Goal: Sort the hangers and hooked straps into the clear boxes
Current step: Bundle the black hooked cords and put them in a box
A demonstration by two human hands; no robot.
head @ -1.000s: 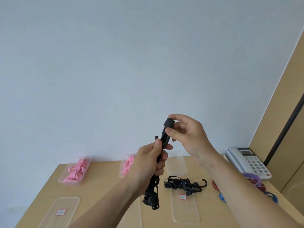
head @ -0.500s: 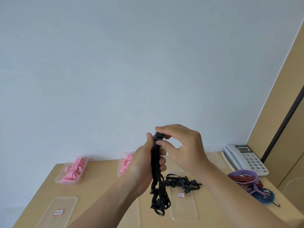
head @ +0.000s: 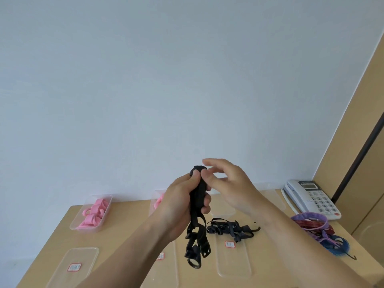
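Observation:
My left hand [head: 182,202] grips a folded black hooked strap [head: 196,231] upright above the table, its hooks and loops dangling below the fist. My right hand [head: 225,183] hovers just right of the strap's top fold, fingers spread and relaxed, thumb close to the strap. A second black hooked strap [head: 230,226] lies bunched on the table behind. A clear box [head: 93,213] at the far left holds pink hangers. Another clear box [head: 156,199] with pink pieces is partly hidden behind my left hand.
Clear lids with red-edged labels lie flat: one at front left [head: 74,267], one at front centre [head: 232,254]. A pile of purple, red and blue straps [head: 315,227] sits at the right. A white desk phone [head: 311,198] stands at the far right by a wooden panel.
My right hand has let go of the strap's top and opened its fingers. My left hand keeps the folded strap, with its thumb now on the top fold.

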